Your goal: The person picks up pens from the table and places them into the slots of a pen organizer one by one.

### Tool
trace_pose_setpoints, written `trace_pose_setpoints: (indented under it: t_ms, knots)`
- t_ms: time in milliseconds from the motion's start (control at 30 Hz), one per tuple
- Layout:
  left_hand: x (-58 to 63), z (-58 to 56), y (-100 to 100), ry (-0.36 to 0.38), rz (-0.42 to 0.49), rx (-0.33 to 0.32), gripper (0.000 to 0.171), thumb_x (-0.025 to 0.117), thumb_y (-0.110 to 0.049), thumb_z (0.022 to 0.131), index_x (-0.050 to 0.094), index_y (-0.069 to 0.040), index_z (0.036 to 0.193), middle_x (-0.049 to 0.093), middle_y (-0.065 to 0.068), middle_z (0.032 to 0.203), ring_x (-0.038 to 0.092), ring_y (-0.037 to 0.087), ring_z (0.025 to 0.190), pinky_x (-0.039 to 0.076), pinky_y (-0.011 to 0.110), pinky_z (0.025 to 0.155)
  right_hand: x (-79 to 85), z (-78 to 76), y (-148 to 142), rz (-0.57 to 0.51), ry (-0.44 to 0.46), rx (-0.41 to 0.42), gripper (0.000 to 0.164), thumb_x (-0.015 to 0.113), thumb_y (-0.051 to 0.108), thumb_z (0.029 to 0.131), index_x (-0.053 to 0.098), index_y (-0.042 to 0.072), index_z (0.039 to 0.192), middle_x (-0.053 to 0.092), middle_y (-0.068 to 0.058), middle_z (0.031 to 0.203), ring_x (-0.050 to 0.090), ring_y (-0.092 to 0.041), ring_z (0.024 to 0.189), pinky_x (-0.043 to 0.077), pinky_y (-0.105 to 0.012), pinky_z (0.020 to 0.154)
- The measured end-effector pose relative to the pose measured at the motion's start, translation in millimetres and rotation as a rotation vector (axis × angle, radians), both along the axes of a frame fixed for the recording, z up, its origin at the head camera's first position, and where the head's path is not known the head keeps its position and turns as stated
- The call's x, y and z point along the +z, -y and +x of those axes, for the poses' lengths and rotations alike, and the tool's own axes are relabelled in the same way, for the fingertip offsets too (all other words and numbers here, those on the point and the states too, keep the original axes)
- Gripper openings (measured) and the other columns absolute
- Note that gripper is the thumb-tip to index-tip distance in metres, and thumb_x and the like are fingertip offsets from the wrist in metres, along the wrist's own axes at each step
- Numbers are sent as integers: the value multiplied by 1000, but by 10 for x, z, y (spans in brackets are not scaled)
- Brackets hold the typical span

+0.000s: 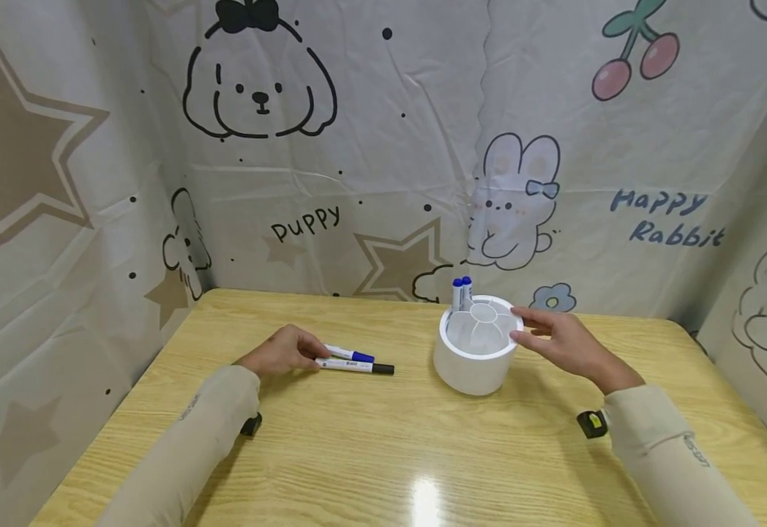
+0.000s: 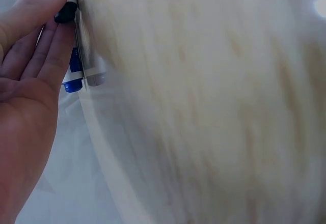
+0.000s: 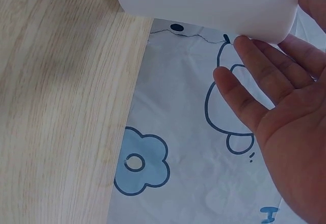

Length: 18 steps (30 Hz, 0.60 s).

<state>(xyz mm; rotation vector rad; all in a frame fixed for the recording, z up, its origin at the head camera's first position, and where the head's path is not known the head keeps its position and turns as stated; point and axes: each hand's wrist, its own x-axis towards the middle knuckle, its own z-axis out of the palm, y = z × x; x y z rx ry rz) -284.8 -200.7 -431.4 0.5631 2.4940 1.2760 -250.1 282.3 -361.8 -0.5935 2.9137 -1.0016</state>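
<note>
Two hands, head view: left hand over the desk; right hand at the right side of the white holder.
Left grip: clamped, thumb and fingers together on the rear end of the black-capped marker.
Blue-capped marker: just beyond the black-capped one; its rear end is partly hidden by the fingers.
White holder: upright on the desk, right of both markers and apart from them; dividers meet at a central ring.
Two standing markers: blue caps above the rim, occupying the holder's left rear part.
Right grip: digits apart, fingers nearly straight, tips at the rim.
Printed fabric: hangs behind the desk's far edge, with puppy, rabbit and star figures.
Black wrist units: one beside each sleeve cuff.
Glare: bright patch on the desk's near part.
Marker ends, left wrist view: thumb presses the white barrel by its black end; a blue end shows below the fingers, which block the remainder.
Holder wall, right wrist view: fingers spread beside the wall, nearest fingertip clear of it; flower print visible past the desk edge.
</note>
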Motion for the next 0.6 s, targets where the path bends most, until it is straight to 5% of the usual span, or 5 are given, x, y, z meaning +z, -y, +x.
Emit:
trace_pose_setpoints:
  t_ms: [300, 600]
  knots:
    - [31, -8, 32, 61, -8, -17, 24, 76, 7, 84, 77, -1, 106, 73, 12, 109, 67, 18, 97, 56, 28, 82, 28, 1, 4, 9, -6, -1, 59, 66, 32, 98, 51, -4, 142, 49, -31, 141, 58, -51, 116, 53, -55, 90]
    - [89, -23, 92, 11, -1, -59, 22, 77, 0, 85, 77, -2, 107, 74, 10, 107, 68, 17, 96, 55, 29, 81, 25, 7, 8, 7, -3, 2, 60, 67, 33, 98, 52, -5, 142, 50, -32, 141, 58, -51, 117, 53, -54, 89]
